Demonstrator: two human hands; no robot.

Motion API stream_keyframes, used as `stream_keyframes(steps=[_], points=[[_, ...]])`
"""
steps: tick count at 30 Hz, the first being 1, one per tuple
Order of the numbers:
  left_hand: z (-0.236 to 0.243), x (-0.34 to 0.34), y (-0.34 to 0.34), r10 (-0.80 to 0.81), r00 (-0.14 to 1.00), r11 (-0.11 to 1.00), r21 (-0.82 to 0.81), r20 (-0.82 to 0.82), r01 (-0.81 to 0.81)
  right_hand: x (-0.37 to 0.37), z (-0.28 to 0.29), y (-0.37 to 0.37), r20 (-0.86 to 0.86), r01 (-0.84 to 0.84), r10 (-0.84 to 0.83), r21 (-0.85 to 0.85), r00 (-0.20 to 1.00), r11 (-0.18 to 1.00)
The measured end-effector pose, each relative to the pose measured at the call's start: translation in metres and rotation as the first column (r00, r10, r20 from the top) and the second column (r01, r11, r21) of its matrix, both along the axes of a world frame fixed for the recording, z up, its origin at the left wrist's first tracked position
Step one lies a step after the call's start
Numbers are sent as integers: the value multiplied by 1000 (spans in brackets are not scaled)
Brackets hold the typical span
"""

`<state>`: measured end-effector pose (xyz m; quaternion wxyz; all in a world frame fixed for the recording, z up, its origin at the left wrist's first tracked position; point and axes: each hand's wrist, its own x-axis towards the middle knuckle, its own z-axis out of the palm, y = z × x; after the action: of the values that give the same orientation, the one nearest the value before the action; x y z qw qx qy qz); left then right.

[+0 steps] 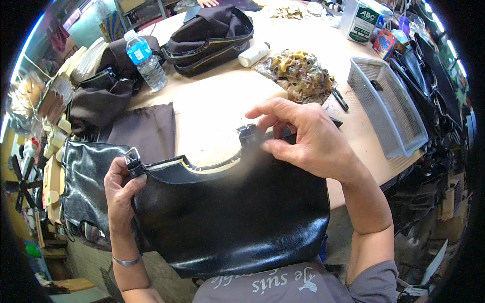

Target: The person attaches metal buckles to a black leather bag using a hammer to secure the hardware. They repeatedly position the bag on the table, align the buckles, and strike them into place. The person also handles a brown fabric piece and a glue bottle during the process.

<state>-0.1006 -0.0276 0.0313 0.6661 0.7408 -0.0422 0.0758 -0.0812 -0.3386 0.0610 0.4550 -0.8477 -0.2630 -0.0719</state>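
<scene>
A glossy black leather bag panel [237, 217] hangs over the near table edge in front of me, its top cut in a curve with a pale inner edge. My left hand [121, 189] pinches its left strap tab, which carries a metal buckle ring [132, 155]. On the other side, my right hand [305, 136] has its thumb on the bag's upper right edge and its index finger lifted over the right tab [247, 134]. Other right fingers curl behind the leather, partly hidden. The area beside that thumb looks blurred.
Dark bags [209, 38] and a water bottle [146, 60] stand at the far left. A white bottle [254, 54], a heap of scraps [300, 73], a black pen [340, 100] and a grey plastic basket [389, 108] lie beyond my hands. Brown fabric [144, 129] lies left.
</scene>
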Motion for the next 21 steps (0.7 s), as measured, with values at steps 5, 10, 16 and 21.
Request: stream_keyframes(steps=[5, 10, 16, 21], points=[[21, -1, 4, 81, 990, 983, 158, 112, -98, 20, 9, 12, 170, 5, 1, -38, 986, 999], [103, 36, 67, 310, 787, 749, 373, 533, -547, 78, 76, 34, 520, -12, -160, 312, 839, 950], [158, -15, 40, 150, 490, 713, 249, 859, -655, 32, 144, -10, 852, 37, -7, -14, 524, 999], [65, -75, -55, -504, 798, 300, 933, 331, -198, 23, -1, -32, 453, -45, 6, 76, 891, 996]])
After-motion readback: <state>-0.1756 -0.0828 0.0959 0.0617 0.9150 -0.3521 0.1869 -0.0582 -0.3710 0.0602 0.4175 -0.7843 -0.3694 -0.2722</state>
